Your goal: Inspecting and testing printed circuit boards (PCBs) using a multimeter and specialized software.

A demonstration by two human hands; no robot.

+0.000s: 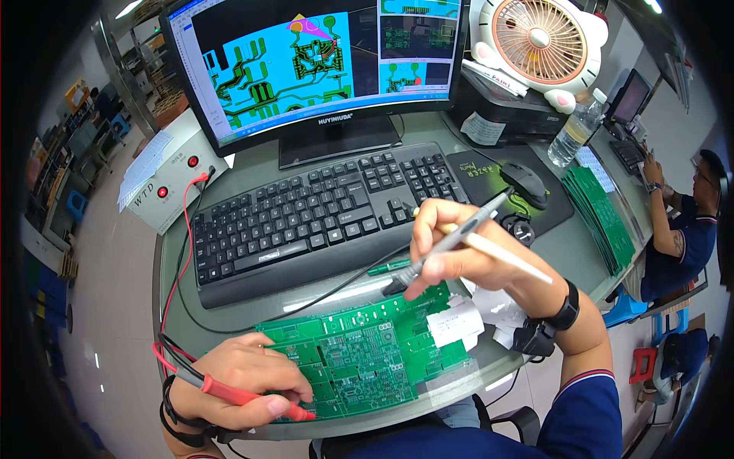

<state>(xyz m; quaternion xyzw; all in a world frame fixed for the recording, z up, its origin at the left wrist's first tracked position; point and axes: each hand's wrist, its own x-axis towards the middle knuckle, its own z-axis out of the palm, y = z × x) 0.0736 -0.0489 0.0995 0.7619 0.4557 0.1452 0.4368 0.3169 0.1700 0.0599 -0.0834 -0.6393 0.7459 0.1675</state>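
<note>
My left hand is closed round a red test probe, its tip low at the near edge of a green circuit board. The fingers of that hand rest on the board's left part. Above the board's far side, my right hand pinches a grey pen-like tool with dark ends, slanting down to the left. A slim pale stick also lies between its fingers. Torn white paper labels lie on the board's right part, below the right hand.
A black keyboard stands beyond the board, under a monitor showing a circuit layout. A white box feeds the red lead at left. To the right are a mouse, a bottle, stacked green boards and a seated person.
</note>
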